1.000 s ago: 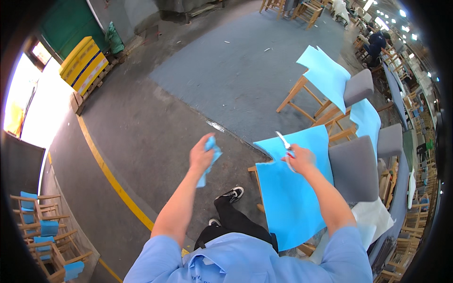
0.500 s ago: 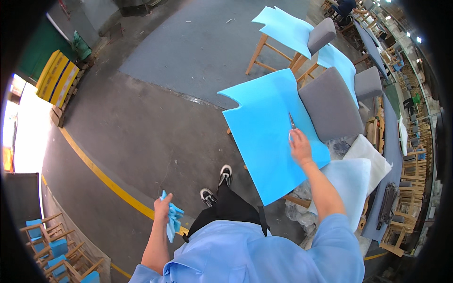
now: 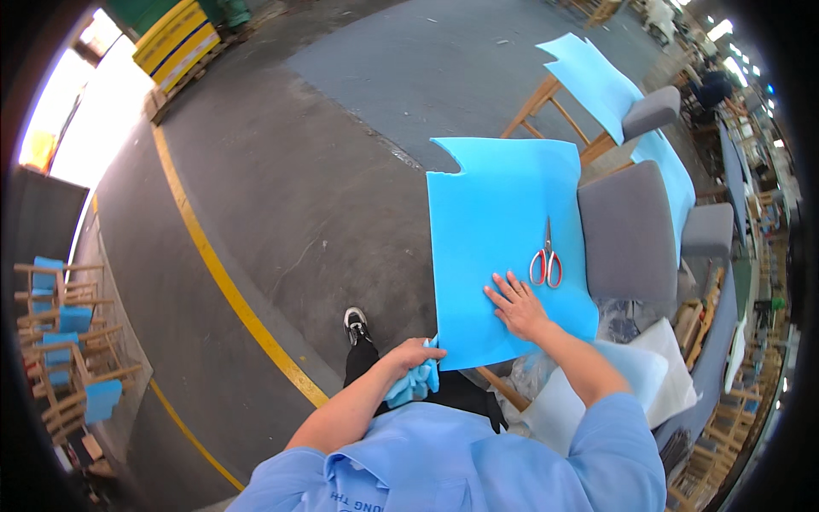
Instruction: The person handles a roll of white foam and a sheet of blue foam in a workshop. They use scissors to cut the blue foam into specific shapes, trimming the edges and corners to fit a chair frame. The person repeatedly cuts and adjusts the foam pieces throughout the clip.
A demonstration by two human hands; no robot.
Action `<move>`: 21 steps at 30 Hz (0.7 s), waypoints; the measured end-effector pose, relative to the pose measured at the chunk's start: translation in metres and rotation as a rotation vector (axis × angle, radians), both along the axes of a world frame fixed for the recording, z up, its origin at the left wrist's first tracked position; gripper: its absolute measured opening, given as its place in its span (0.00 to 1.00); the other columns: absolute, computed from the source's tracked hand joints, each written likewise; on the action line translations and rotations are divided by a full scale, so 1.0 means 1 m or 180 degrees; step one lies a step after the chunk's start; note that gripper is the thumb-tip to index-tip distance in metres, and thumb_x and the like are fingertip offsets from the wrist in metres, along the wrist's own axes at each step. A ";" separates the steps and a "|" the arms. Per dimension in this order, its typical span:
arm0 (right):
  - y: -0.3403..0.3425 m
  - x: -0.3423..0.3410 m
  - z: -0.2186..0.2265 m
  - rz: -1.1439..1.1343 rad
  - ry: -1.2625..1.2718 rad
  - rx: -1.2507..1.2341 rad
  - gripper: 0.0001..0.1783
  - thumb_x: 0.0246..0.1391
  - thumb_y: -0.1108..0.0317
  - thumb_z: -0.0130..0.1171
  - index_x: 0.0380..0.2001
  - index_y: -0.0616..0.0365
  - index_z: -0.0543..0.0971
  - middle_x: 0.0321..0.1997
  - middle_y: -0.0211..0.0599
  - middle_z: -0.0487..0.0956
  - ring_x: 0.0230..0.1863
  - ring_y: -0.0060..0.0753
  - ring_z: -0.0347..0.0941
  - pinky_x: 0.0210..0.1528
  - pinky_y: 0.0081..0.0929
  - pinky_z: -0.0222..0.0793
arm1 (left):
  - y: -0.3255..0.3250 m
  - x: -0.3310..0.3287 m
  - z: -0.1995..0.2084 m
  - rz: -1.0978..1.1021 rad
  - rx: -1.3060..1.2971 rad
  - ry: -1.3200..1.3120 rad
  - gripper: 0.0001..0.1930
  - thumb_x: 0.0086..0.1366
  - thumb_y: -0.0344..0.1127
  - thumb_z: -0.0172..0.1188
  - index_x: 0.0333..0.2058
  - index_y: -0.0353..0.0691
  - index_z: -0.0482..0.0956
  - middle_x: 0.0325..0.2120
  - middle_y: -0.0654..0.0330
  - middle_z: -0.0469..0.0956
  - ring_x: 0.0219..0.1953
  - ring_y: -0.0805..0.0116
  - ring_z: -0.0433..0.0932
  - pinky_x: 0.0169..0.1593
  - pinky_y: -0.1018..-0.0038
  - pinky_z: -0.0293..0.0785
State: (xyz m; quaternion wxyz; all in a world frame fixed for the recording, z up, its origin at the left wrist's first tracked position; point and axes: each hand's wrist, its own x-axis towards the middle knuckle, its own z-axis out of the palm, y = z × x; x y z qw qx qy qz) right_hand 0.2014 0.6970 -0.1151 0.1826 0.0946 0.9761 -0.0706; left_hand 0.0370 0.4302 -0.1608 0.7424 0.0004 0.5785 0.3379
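Observation:
A large blue foam sheet point(image 3: 503, 213) lies over the seat of the chair before me, a notch cut in its far left corner. My right hand point(image 3: 519, 309) rests flat on it, fingers spread, holding nothing. Just beyond those fingers lie scissors with red and white handles point(image 3: 547, 260), blades pointing away. At the sheet's near left corner my left hand point(image 3: 411, 357) is closed round crumpled blue foam scraps point(image 3: 415, 381), its fingertips at the sheet's edge. The chair's grey padded backrest point(image 3: 629, 230) stands to the right of the sheet.
Another chair with a blue foam sheet point(image 3: 593, 81) stands beyond, its grey backrest point(image 3: 653, 113) on the right. White padding point(image 3: 670, 367) and clear plastic lie at near right. Wooden chairs with blue seats point(image 3: 72, 350) stand at left. A yellow stack point(image 3: 177, 44) sits on a pallet far left.
My right hand has let go of the scissors, which now lie on the sheet. My left hand has moved right with the scraps to the sheet's near corner. The view has shifted.

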 end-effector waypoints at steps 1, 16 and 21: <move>0.003 0.002 0.001 0.0188 0.0041 -0.0126 0.40 0.66 0.50 0.57 0.77 0.31 0.54 0.83 0.30 0.46 0.82 0.52 0.42 0.78 0.60 0.45 | 0.002 0.010 -0.004 0.0208 0.0008 -0.0079 0.23 0.62 0.41 0.71 0.52 0.36 0.82 0.41 0.57 0.84 0.40 0.67 0.81 0.45 0.66 0.78; 0.011 -0.052 0.001 0.2632 -0.0131 -0.0403 0.62 0.37 0.41 0.78 0.75 0.41 0.59 0.80 0.28 0.57 0.82 0.51 0.43 0.79 0.66 0.38 | -0.008 0.062 0.016 0.1228 -0.0600 0.0934 0.14 0.60 0.35 0.69 0.42 0.32 0.85 0.33 0.60 0.84 0.32 0.72 0.81 0.38 0.71 0.77; 0.017 -0.044 -0.013 0.2783 0.0142 -0.0528 0.50 0.38 0.42 0.77 0.66 0.42 0.71 0.74 0.29 0.66 0.80 0.51 0.47 0.78 0.69 0.38 | 0.001 0.083 0.036 0.0335 -0.1111 0.2809 0.21 0.62 0.44 0.66 0.53 0.47 0.82 0.37 0.53 0.87 0.39 0.57 0.87 0.45 0.59 0.80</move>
